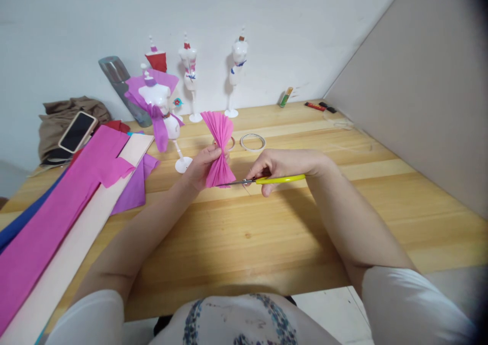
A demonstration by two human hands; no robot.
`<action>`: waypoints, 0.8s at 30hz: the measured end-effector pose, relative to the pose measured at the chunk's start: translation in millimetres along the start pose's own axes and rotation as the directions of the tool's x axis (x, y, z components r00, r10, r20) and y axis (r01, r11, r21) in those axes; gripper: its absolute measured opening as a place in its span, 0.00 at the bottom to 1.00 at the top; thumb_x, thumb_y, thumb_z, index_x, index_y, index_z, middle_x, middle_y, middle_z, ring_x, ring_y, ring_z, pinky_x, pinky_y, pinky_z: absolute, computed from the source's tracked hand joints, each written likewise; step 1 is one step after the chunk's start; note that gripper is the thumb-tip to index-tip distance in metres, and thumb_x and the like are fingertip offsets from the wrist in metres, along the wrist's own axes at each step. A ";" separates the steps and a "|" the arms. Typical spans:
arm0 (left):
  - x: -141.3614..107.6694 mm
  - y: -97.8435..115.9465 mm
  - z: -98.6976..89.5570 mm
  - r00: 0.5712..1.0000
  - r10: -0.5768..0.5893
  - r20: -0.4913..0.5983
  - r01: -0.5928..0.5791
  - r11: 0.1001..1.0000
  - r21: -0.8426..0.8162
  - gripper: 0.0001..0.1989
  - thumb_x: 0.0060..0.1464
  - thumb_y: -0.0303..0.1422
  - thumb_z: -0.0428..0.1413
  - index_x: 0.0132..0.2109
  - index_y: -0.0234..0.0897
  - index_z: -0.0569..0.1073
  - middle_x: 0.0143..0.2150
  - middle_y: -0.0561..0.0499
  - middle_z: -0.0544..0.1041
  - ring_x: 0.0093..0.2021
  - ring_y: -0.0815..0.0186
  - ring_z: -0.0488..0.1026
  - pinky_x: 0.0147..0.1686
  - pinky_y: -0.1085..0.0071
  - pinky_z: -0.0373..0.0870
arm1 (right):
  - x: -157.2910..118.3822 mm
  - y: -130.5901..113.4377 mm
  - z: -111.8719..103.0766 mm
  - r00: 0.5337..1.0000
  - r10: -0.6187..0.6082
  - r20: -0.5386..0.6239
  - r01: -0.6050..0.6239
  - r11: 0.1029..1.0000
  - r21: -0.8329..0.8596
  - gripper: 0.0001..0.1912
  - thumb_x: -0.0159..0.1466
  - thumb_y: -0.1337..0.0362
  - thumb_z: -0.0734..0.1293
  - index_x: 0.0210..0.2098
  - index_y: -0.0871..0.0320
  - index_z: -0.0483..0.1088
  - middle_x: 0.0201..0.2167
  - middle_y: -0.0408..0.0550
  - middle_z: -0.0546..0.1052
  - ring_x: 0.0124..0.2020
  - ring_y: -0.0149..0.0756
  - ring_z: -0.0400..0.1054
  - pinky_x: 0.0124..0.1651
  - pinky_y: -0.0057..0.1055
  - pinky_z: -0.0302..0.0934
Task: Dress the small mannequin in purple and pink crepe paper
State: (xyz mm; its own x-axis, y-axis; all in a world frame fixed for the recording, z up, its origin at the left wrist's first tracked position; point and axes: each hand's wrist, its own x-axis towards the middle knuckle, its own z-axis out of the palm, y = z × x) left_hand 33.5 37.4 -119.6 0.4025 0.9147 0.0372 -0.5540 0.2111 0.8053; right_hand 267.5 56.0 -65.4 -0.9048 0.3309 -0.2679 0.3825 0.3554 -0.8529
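A bow of pleated pink crepe paper point(219, 126), pinched narrow at its middle, is held upright above the table. My left hand point(204, 167) grips it at the waist, thumb in front. My right hand point(272, 167) is closed round a pair of scissors with yellow handles point(284, 180). Their blades point left and lie along the bow's lower fringe; whether they are parted I cannot tell. Just left of the bow stands a small white dress-form mannequin point(154, 95) draped in purple paper. Behind the hands a roll of tape point(252, 142) lies flat.
Long sheets of pink crepe paper point(64, 213) and cream paper point(76, 263) cover the left side. A phone point(78, 131) rests on brown cloth point(86, 106). More mannequins point(188, 65) line the wall. A green glue stick point(284, 100) and a red utility knife point(315, 106) lie at the back right.
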 end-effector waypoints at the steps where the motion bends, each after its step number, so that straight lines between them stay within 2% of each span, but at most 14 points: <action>1: 0.0 -0.1 -0.3 1.000 0.003 0.008 -0.003 1.000 0.006 0.14 0.48 0.35 0.69 0.27 0.34 0.72 0.24 0.54 0.69 0.25 0.72 0.67 0.26 0.76 0.65 | 0.1 0.1 -0.1 1.000 0.004 0.002 -0.004 1.000 -0.003 0.28 0.54 0.44 0.77 0.44 0.60 0.82 0.20 0.37 0.67 0.25 0.27 0.55 0.30 0.29 0.51; 7: 0.0 0.1 -1.9 1.000 -0.001 0.023 0.001 1.000 0.020 0.15 0.44 0.36 0.71 0.28 0.33 0.73 0.24 0.53 0.69 0.25 0.72 0.66 0.27 0.75 0.64 | 0.2 -2.4 1.1 1.000 0.016 0.012 -0.016 1.000 0.020 0.28 0.55 0.45 0.77 0.44 0.63 0.82 0.22 0.39 0.68 0.26 0.28 0.56 0.30 0.30 0.51; 13: 0.0 0.5 -0.7 0.999 -0.027 -0.020 0.027 1.000 -0.005 0.15 0.46 0.35 0.70 0.28 0.33 0.71 0.24 0.55 0.67 0.25 0.71 0.66 0.27 0.74 0.64 | -0.8 -6.2 2.4 0.999 0.033 -0.019 -0.033 0.999 0.033 0.28 0.52 0.47 0.79 0.44 0.61 0.82 0.23 0.39 0.70 0.25 0.27 0.57 0.29 0.28 0.51; 19: -1.1 4.5 2.1 0.999 0.002 -0.040 -0.002 1.000 0.005 0.14 0.47 0.34 0.68 0.27 0.33 0.71 0.24 0.54 0.67 0.24 0.72 0.65 0.26 0.74 0.63 | -0.8 -11.6 2.5 0.997 0.078 0.014 -0.076 0.992 -0.099 0.33 0.51 0.45 0.79 0.48 0.63 0.80 0.28 0.43 0.75 0.29 0.30 0.61 0.34 0.30 0.56; 24: -2.6 6.8 4.6 0.998 -0.012 -0.061 0.011 1.000 -0.010 0.12 0.50 0.33 0.66 0.28 0.35 0.70 0.25 0.54 0.67 0.25 0.72 0.65 0.25 0.75 0.63 | 7.8 -12.3 7.5 0.988 0.152 -0.007 -0.150 0.963 -0.223 0.30 0.52 0.44 0.77 0.45 0.59 0.81 0.29 0.42 0.76 0.30 0.32 0.64 0.36 0.29 0.57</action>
State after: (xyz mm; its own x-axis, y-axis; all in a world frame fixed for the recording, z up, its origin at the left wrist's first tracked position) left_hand 32.0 34.9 -111.5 0.3634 0.9316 -0.0087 -0.5568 0.2247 0.7997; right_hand 254.3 47.7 -60.4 -0.8347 0.3870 -0.3918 0.5459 0.4872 -0.6817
